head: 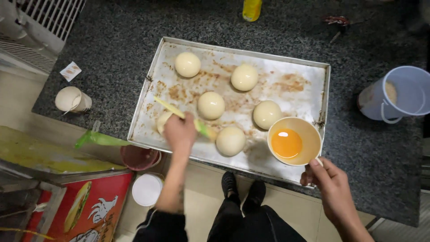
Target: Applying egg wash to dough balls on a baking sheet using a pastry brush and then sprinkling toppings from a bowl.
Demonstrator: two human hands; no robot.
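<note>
Brush clenched in my left hand, handle toward ten o'clock, bristles at four, beside the nearest bun; right hand pinches the egg-wash bowl.

Dough balls: pale cream, uniform. Baking tray: silver-grey, mottled with rusty brown stains. Bowl, above the right hand's fingers: tan, holding orange-yellow beaten egg. Brush, in the left hand's fingers: yellow-green handle. Counter: dark speckled granite. Bucket: pale lavender-blue.
</note>
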